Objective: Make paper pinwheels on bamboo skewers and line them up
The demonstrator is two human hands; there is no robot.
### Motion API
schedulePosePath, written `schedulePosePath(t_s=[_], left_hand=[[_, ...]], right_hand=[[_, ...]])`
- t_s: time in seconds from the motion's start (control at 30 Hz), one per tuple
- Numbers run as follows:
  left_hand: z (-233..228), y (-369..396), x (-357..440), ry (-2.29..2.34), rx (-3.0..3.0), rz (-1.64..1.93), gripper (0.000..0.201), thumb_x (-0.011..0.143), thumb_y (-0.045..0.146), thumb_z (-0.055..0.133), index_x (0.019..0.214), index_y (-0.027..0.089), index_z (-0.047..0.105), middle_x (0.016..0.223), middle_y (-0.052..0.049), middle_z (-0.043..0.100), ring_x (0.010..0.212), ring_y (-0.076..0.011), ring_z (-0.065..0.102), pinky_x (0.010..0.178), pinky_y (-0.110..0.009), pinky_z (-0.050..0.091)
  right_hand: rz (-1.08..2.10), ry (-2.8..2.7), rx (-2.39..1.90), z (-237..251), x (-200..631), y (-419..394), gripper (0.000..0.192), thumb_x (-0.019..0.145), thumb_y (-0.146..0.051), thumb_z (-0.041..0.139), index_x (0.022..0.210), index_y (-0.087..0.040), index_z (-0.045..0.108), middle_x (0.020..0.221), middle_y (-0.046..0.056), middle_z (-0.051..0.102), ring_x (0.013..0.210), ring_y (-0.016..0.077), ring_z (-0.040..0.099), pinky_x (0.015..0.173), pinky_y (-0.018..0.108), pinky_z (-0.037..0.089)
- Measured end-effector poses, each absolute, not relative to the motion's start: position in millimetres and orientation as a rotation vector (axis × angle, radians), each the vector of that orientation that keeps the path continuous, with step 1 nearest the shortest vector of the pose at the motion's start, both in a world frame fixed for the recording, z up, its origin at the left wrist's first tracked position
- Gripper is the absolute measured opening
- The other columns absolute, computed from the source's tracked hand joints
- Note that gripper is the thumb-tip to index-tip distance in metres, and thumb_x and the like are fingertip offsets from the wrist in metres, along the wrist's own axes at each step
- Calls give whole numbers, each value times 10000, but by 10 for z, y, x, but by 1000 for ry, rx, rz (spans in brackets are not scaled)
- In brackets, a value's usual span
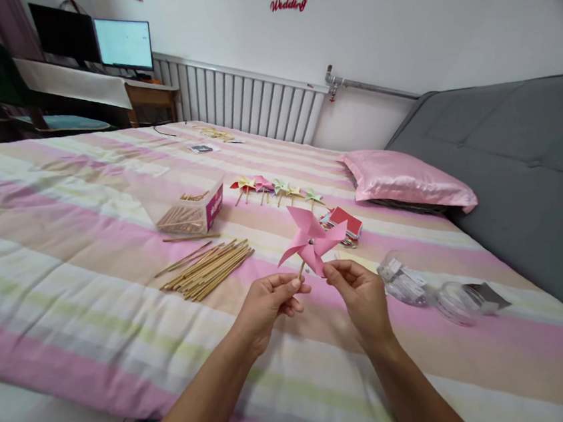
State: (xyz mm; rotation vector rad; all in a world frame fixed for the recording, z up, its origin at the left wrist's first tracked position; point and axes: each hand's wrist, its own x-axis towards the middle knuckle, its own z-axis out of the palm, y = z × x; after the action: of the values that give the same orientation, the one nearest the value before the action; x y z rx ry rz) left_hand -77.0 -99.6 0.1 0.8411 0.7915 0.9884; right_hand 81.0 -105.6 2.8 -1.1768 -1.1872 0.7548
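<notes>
A pink paper pinwheel (312, 240) is held above the striped bed (65, 260), its thin stick pinched by the left hand (266, 303). The lower blade is nipped by the fingertips of the right hand (363, 296), apparently near the centre pin. The stick is best kept steady and the blades touched lightly, so the folds are not creased. Loose wooden sticks (207, 269) lie just beyond, finished pinwheels (276, 188) farther back.
</notes>
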Motion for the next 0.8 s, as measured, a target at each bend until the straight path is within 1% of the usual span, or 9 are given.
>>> schedulePosePath(t_s=[0.13,0.27,0.33,0.4,0.47,0.57,0.67,0.8], left_hand=[[-4,-994,-776,789,845,996,237,695,327,701,826,133,666,816,-51,697,501,-38,518,525,-180,369],[-11,-995,-770,828,879,990,237,699,323,693,837,132,668,820,-56,698,496,-42,519,526,-185,369],[-17,-997,-764,860,916,972,234,701,327,686,826,130,670,812,-64,702,487,-48,519,510,-190,354],[-18,-1003,-757,882,953,949,226,700,330,681,799,127,672,803,-70,704,477,-53,515,496,-194,339],[-13,-1012,-749,898,982,922,221,694,329,682,771,122,670,788,-72,704,470,-55,512,491,-196,331],[-5,-1023,-740,910,999,904,227,681,335,688,754,121,666,764,-69,704,465,-57,508,491,-199,331],[-12,-1020,-741,902,1003,924,232,677,345,688,753,127,666,760,-64,705,463,-59,504,493,-204,335],[-36,-1007,-758,890,999,957,238,691,350,676,795,135,670,802,-73,710,473,-59,510,497,-205,338]], right_hand=[[742,-1196,-1186,27,817,-1049,186,724,-336,669,813,-174,672,761,29,676,724,167,603,704,309,459],[574,-1097,-1161,86,899,-1012,274,771,-337,615,1010,-202,618,986,53,650,900,180,587,750,301,440],[463,-1085,-1132,141,947,-1009,314,818,-336,553,1108,-215,566,1106,69,606,973,188,564,771,305,433],[345,-1136,-1140,198,989,-1019,332,860,-337,484,1167,-224,538,1182,79,565,1023,199,542,820,332,420],[199,-1241,-1179,240,1021,-1033,329,888,-337,427,1169,-222,555,1224,84,528,1101,213,495,908,376,375],[13,-1371,-1239,259,1051,-1042,341,906,-351,375,1093,-208,622,1259,92,476,1179,231,423,991,423,297],[-67,-1423,-1303,234,1067,-1032,374,912,-372,343,1024,-213,663,1270,95,462,1164,252,415,982,456,294],[-163,-1479,-1334,193,1062,-1023,367,910,-358,350,1022,-213,667,1265,104,485,1172,265,401,979,471,287]])
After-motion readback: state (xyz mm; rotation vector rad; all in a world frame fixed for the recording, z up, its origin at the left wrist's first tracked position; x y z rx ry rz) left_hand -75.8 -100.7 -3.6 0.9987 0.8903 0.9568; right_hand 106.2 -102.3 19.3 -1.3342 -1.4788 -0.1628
